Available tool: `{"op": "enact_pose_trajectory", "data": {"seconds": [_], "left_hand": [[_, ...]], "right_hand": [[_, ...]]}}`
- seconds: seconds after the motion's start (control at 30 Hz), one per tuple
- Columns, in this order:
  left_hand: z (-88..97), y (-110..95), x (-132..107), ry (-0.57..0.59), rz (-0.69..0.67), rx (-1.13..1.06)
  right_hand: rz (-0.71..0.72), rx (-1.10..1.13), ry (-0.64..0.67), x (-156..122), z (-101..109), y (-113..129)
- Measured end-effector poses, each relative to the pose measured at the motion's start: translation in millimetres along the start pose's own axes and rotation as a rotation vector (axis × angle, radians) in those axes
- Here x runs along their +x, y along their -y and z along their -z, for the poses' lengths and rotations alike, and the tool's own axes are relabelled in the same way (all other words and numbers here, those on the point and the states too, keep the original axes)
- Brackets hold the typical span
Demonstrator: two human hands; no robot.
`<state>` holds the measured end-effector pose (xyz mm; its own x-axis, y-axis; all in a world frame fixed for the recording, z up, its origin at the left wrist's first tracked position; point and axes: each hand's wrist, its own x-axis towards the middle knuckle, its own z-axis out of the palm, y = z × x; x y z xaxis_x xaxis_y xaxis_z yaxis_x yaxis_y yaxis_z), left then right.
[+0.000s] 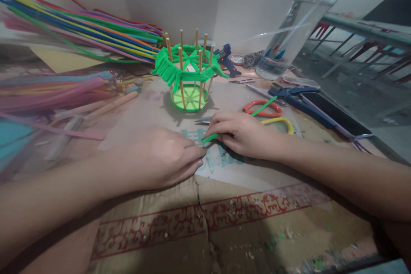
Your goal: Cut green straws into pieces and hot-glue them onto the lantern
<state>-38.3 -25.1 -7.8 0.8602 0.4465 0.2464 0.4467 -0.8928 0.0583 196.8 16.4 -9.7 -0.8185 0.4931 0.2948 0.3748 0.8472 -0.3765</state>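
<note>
My left hand point(163, 156) rests on the cardboard with its fingers pinched together at the near end of a green pipe cleaner point(257, 111). My right hand point(239, 132) is closed round the same pipe cleaner a little farther along; the rest of it runs up to the right over an orange scissor handle point(261, 109). Behind the hands stands a small basket point(189, 77) of upright wooden sticks on a green round base, with green pipe cleaner woven round its top.
Bundles of coloured pipe cleaners point(90, 30) lie at the back left and left. A blue glue gun point(227, 60), a clear bottle point(295, 21), a blue tool point(289, 92), a phone point(335, 113) and yellow-handled scissors point(281, 123) lie to the right. Cardboard point(224, 227) covers the table.
</note>
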Motion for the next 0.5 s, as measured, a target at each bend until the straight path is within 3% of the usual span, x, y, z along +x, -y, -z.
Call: {"op": "enact_pose_trajectory", "data": {"seconds": [0.07, 0.5], "left_hand": [[0.3, 0.0, -0.1, 0.061, -0.022, 0.067], [0.7, 0.4, 0.6, 0.058, -0.034, 0.098]], "right_hand": [[0.002, -0.001, -0.003, 0.0, -0.1, 0.1], [-0.046, 0.014, 0.045, 1.5, 5.0, 2.1]]}}
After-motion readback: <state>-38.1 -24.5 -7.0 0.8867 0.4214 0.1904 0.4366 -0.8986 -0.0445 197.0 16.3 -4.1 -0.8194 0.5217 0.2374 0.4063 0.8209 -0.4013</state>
